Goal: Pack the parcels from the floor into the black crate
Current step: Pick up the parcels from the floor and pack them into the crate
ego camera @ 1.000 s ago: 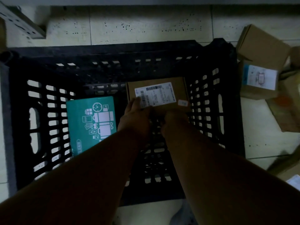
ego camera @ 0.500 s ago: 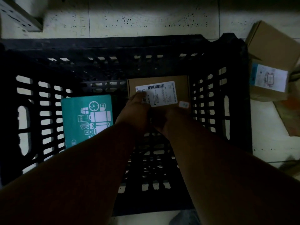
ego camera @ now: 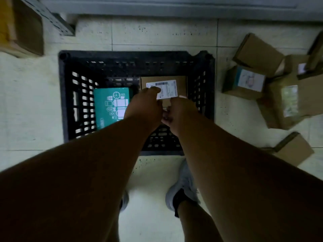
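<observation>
The black crate stands on the tiled floor in front of me. Inside it, a teal printed box lies at the left. A brown parcel with a white label lies flat at the far right of the crate's bottom. My left hand and my right hand hover close together above the parcel's near edge. Their fingers are loosely curled and hold nothing. Several brown parcels lie on the floor right of the crate.
Among the floor parcels are a labelled box, a plain one and one nearer me. A large carton and a metal rack leg are at the far left. My shoe is just before the crate.
My head and both hands have risen away from the crate. The labelled brown parcel stays on the crate's bottom, let go by my hands. More of the floor is in view.
</observation>
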Demonstrator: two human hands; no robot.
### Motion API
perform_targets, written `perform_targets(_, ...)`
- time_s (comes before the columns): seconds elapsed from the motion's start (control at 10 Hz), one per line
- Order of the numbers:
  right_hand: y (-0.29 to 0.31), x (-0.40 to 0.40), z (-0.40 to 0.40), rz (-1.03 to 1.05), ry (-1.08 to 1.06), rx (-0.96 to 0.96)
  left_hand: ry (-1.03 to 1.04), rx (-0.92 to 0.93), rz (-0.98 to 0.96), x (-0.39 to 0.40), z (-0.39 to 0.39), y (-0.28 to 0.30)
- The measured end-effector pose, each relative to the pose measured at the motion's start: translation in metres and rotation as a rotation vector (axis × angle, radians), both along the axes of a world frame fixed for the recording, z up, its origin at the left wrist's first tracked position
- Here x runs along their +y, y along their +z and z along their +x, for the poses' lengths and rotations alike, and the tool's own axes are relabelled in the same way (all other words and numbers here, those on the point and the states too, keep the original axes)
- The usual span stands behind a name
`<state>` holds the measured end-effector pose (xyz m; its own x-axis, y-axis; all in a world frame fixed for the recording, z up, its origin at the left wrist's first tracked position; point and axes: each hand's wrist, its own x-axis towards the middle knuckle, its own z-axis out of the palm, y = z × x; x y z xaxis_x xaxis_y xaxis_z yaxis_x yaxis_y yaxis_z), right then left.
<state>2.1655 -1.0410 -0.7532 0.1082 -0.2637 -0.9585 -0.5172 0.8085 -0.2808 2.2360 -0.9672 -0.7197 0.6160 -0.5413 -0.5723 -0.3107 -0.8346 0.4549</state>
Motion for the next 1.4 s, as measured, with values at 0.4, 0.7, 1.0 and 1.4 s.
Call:
perform_targets(0.4,0.237,-0.003,-0.074,-0.162,0.134,-0.022,0.185,0.034,-0.126,-0.025,-0.074,0.237)
perform_targets(0.7,0.278,-0.005,-0.128,-0.282,-0.051,0.076,-0.083,0.057,-0.204,-0.019,-0.110,0.269)
perform_targets(1.0,0.286,-0.013,-0.169,-0.365,-0.389,0.186,-0.316,0.131,-0.184,-0.057,-0.143,0.292)
perform_targets(1.4,0.262,-0.102,-0.375,-0.412,-0.480,0.220,-0.460,0.146,-0.067,-0.166,-0.356,0.266)
